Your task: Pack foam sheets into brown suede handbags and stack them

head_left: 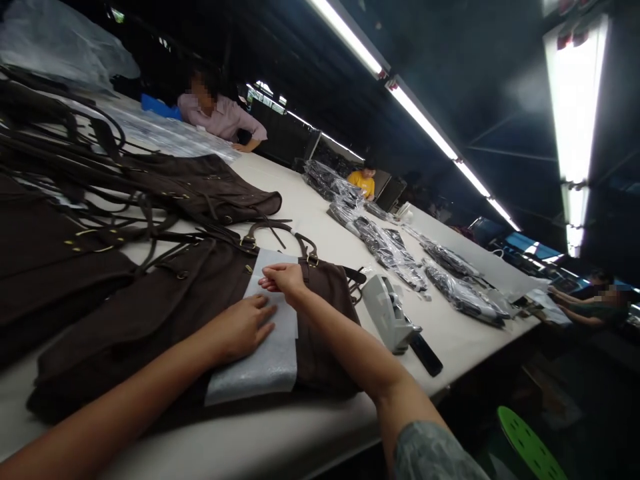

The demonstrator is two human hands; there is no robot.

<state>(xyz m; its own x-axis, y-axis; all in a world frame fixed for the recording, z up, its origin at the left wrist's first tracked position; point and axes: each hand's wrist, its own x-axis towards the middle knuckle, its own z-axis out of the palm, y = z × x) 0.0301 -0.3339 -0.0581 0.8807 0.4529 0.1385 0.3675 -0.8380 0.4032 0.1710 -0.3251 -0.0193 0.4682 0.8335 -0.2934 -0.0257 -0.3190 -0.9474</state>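
Note:
A dark brown handbag (165,313) lies flat on the table in front of me, its handles and buckles toward the far side. Across it runs a strip of whitish wrapping sheet (265,360), which hangs over the bag's near edge. My left hand (247,327) rests on the sheet with its fingers spread. Just beyond it, my right hand (285,280) is closed in a pinch over the sheet's upper part; what lies between the fingertips is too small to make out. A grey tape dispenser (387,313) stands to the right of the bag.
More brown bags (200,190) with tangled straps lie at the left. A dark phone (426,353) lies by the dispenser. Plastic-wrapped bags (385,247) line the long table (320,227). Co-workers are at its far side and right end. A green stool (530,443) stands below right.

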